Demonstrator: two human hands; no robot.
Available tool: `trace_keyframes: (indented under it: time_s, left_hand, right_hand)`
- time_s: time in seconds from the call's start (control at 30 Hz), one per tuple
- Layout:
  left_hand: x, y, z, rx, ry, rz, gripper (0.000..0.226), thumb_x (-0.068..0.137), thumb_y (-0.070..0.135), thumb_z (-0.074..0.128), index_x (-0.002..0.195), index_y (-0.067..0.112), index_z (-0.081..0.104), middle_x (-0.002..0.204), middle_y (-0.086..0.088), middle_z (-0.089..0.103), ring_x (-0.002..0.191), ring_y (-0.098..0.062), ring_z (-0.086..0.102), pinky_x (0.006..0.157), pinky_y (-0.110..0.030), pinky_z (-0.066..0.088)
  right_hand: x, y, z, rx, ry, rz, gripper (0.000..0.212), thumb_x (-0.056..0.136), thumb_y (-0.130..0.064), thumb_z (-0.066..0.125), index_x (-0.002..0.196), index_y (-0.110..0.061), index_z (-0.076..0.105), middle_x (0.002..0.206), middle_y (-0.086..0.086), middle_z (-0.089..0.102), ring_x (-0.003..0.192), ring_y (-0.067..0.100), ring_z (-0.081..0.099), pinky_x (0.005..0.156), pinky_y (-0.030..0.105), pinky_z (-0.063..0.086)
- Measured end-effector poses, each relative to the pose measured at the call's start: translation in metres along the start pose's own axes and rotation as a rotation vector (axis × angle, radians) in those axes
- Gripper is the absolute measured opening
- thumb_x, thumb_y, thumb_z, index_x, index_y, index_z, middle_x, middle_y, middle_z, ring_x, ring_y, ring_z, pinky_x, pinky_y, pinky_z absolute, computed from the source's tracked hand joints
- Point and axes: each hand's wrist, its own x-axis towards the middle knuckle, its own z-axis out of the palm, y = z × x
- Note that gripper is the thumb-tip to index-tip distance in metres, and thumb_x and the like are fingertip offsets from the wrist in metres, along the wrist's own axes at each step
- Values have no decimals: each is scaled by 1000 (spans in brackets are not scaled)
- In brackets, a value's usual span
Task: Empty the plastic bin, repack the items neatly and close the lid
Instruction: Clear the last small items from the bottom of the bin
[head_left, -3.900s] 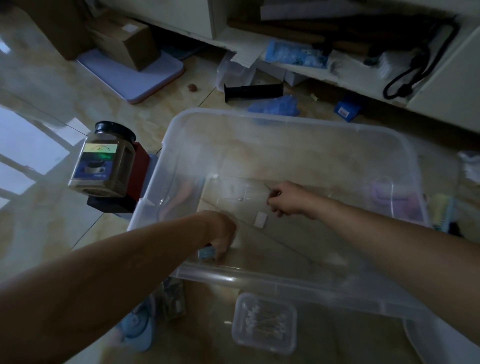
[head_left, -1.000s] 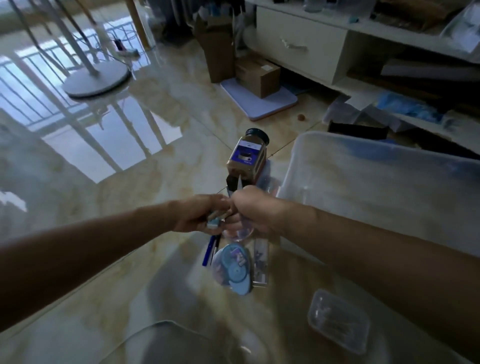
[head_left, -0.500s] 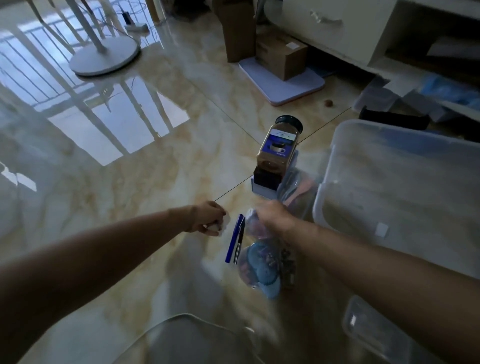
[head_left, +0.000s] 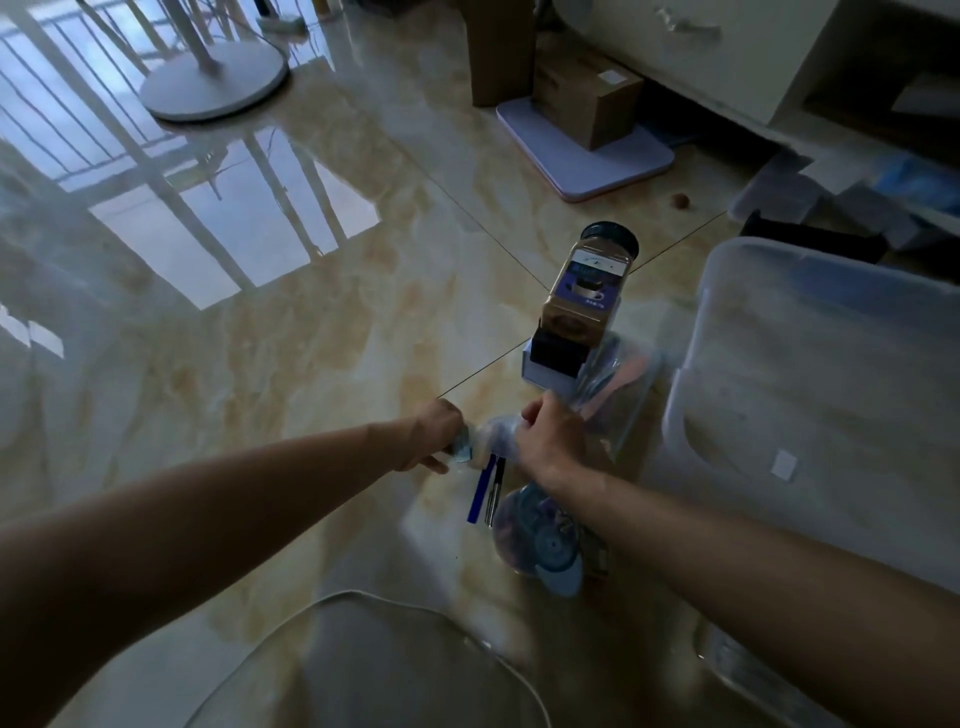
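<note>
The clear plastic bin (head_left: 696, 332) stands on the floor at the right. Left of it lie unpacked items: a coffee jar (head_left: 589, 291) on a dark box (head_left: 558, 356), a clear bag of utensils (head_left: 621, 389), two pens (head_left: 485, 491) and a round blue item (head_left: 545, 540). My left hand (head_left: 434, 434) grips a small pale blue object (head_left: 462, 449) just above the floor. My right hand (head_left: 553, 439) is beside it, fingers curled on a small clear bag (head_left: 498, 434). The clear lid (head_left: 395, 670) lies at the bottom.
A fan base (head_left: 213, 78) stands far left. A cardboard box (head_left: 587, 98) sits on a lilac board (head_left: 587, 150) by the white cabinet (head_left: 727, 57). Papers and packets (head_left: 810, 192) lie behind the bin. A small clear box (head_left: 748, 670) shows at lower right.
Both hands came out of the bin and moved left to the item pile. Over the last second they separated slightly and lowered toward the floor by the pens.
</note>
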Motion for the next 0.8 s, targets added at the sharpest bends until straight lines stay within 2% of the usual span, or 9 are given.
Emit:
trace_keyframes:
  time_s: [0.07,0.2,0.3,0.4,0.5,0.57,0.67,0.73,0.8]
  left_hand:
    - [2,1,3,44,40,16,24,99,14,50,123,14,52,112,-12,61,100,-27,63,84,-41,58]
    - [3,3,6,210,49,38,43,91,9,58,133,10,49,100,-5,57,93,-22,58,87,-37,54]
    - [1,9,9,279,61,56,58,89,1,58,144,12,41,126,-12,55,106,-23,55,89,-33,50]
    - [-2,20,11,353,161,109,53,92,-1,49,144,10,43,139,-15,49,109,-23,53,89,-30,46]
    - [-5,43,4,393,324,211,44,94,1,44,135,9,54,137,-16,54,117,-28,56,97,-35,48]
    - [-6,71,-9,319,447,289,38,94,2,42,127,8,60,132,-15,58,118,-29,57,99,-38,48]
    - [-16,132,-33,153,631,449,34,92,13,40,112,13,67,119,-11,67,109,-30,61,94,-40,50]
    - [-29,173,-37,119,723,583,33,93,21,39,107,12,67,112,-10,68,102,-30,62,89,-40,51]
    - [-37,204,-25,172,754,664,36,94,36,42,109,12,65,111,-11,66,101,-29,61,85,-36,49]
  right_hand:
    - [-3,0,-1,0,-18,-44,13,97,-18,58,109,-16,55,112,8,63,106,25,59,96,45,52]
    - [-12,1,-3,-68,-20,-175,9,98,-21,55,105,-17,55,107,5,64,101,22,59,98,46,49]
    - [-18,1,-11,-103,-7,-232,6,95,-22,57,92,-20,53,99,3,63,96,21,59,96,45,50]
    - [-28,-3,-29,-92,-10,-292,6,94,-19,56,88,-20,56,95,2,60,92,20,59,88,42,53]
    - [-39,-19,-58,-78,-9,-427,10,94,-14,53,88,-16,61,90,-1,55,83,15,55,69,29,46]
    - [-44,-38,-89,-39,17,-548,15,94,-11,51,84,-17,61,86,-1,58,76,9,55,63,20,41]
    - [-37,-61,-152,-42,188,-682,18,91,-10,52,77,-18,59,76,-1,61,66,6,53,57,12,35]
    - [-23,-58,-195,-57,352,-636,19,89,-11,53,71,-15,59,71,1,60,65,12,53,53,17,33]
    - [-8,-36,-229,-71,464,-501,25,89,-11,51,64,-16,52,66,1,57,64,17,54,53,27,36]
